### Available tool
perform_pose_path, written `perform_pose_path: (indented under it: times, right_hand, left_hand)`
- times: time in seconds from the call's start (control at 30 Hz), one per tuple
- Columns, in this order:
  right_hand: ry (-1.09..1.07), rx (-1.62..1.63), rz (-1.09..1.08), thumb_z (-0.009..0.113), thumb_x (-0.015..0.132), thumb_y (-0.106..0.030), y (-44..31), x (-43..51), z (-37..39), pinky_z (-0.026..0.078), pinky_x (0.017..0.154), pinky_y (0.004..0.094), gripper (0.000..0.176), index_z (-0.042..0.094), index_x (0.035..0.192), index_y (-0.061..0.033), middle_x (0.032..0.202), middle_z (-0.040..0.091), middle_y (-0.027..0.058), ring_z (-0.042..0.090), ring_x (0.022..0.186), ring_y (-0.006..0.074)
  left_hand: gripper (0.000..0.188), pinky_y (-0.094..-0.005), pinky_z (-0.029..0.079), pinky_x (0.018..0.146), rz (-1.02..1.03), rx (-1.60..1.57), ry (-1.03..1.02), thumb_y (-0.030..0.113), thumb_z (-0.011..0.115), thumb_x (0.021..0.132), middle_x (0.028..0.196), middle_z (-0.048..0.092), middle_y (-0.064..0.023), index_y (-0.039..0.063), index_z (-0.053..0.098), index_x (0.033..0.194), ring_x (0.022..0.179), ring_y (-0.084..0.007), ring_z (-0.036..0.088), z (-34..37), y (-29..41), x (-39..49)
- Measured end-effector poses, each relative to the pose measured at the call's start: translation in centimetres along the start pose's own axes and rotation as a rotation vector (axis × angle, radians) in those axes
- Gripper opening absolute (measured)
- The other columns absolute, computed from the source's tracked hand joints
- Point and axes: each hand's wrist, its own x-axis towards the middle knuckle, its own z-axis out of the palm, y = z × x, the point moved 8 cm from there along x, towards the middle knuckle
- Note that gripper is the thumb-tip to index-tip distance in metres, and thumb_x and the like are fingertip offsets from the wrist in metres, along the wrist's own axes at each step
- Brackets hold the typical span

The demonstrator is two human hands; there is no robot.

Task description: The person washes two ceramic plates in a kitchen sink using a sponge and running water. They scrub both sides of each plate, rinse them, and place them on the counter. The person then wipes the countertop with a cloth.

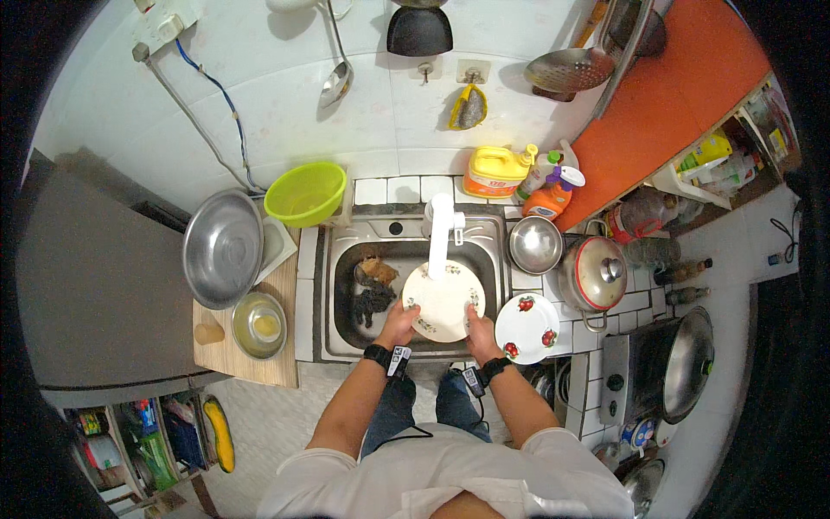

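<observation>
A cream plate [443, 305] with small floral sprigs on its rim is held over the sink [337, 305], below the white faucet [441, 227]. My left hand [398, 324] grips its lower left rim and my right hand [480, 332] its lower right rim, thumbs on top. Left of the plate, in the basin, lie a dark scouring pad [373, 303] and a brownish crumpled piece [377, 271], perhaps another scrubber. Whether water is running cannot be made out. On the counter to the right rests a white plate [528, 327] with red fruit prints, near my right hand.
Right of the sink stand a steel bowl [535, 244], a lidded pot [592, 272], a yellow detergent jug [498, 172] and an orange spray bottle [548, 200]. At left are a green basket [306, 194], a large steel basin [224, 250] and a metal bowl [259, 325].
</observation>
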Motion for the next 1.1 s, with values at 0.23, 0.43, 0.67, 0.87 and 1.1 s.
perform_pose_path:
  times: [0.23,0.43,0.67,0.87,1.1]
  right_hand:
    - [-0.132,-0.162,0.147,0.059,0.092,-0.013,-0.6,1.9,2.4,0.055,0.068,0.0387,0.023,0.058,0.108,0.0036,0.099,0.066,0.0132,0.066,0.079,0.0255]
    - [-0.086,-0.239,0.021,0.054,0.092,-0.012,-5.2,5.7,4.3,0.053,0.063,0.0313,0.015,0.061,0.096,0.001,0.084,0.065,0.0081,0.064,0.074,0.0202]
    - [0.003,-0.581,-0.355,0.056,0.094,-0.035,-12.1,13.5,8.5,0.045,0.083,0.0334,0.047,0.057,0.117,0.0061,0.103,0.065,0.0128,0.058,0.089,0.0228]
    - [-0.292,-0.414,-0.029,0.052,0.096,-0.035,-12.1,13.1,10.0,0.04,0.092,0.0332,0.04,0.056,0.117,-0.0007,0.115,0.058,0.0124,0.053,0.101,0.0226]
    - [-0.172,-0.719,-0.452,0.058,0.095,-0.022,-14.0,1.8,1.6,0.046,0.082,0.0295,0.025,0.069,0.099,0.0002,0.094,0.069,0.006,0.061,0.09,0.0138]
  left_hand:
    - [0.039,-0.0401,0.052,0.084,0.138,0.133,0.15,0.006,0.057,0.092,0.119,0.06,-0.0105,0.003,0.049,0.131,0.102,-0.0229,0.061,-1.5,2.9,-1.7]
    - [0.028,-0.0329,0.05,0.08,0.421,0.519,0.419,0.003,0.057,0.087,0.101,0.068,-0.0133,-0.002,0.061,0.115,0.091,-0.0217,0.065,-3.8,6.6,-3.8]
    - [0.03,-0.036,0.05,0.082,0.483,0.754,0.57,0.004,0.055,0.087,0.102,0.069,-0.0175,-0.003,0.061,0.115,0.091,-0.0272,0.067,-5.1,8.8,-9.4]
    - [0.032,-0.0373,0.049,0.084,0.341,1.075,0.751,0.005,0.054,0.089,0.106,0.068,-0.0175,-0.002,0.059,0.12,0.096,-0.0281,0.065,-4.1,8.7,-12.5]
    - [0.031,-0.0375,0.053,0.081,0.265,0.595,0.486,0.001,0.052,0.091,0.11,0.065,-0.0142,-0.005,0.053,0.122,0.093,-0.0244,0.065,-1.9,4.2,-10.1]
